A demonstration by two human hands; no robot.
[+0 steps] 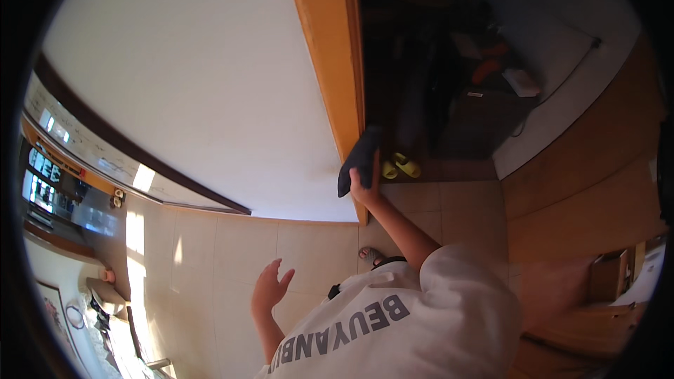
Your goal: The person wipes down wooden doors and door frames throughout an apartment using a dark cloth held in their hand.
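My right hand (363, 187) grips a dark cloth (360, 160), held up against the orange-brown wooden door frame (337, 84). Part of the cloth hangs below the thumb, and its upper end lies along the frame's edge beside a dark room. The fingers behind the cloth are mostly hidden. Lower and to the left, my left hand (269, 287) hangs in the air above the tiled floor with nothing in it. Its thumb stands apart from the other fingers.
A white wall (210, 89) fills the space left of the frame. Yellow slippers (405, 166) lie on the floor just inside the dark room. Brown wooden panelling (574, 195) stands at the right. Sunlight falls on the tiled floor (237, 252).
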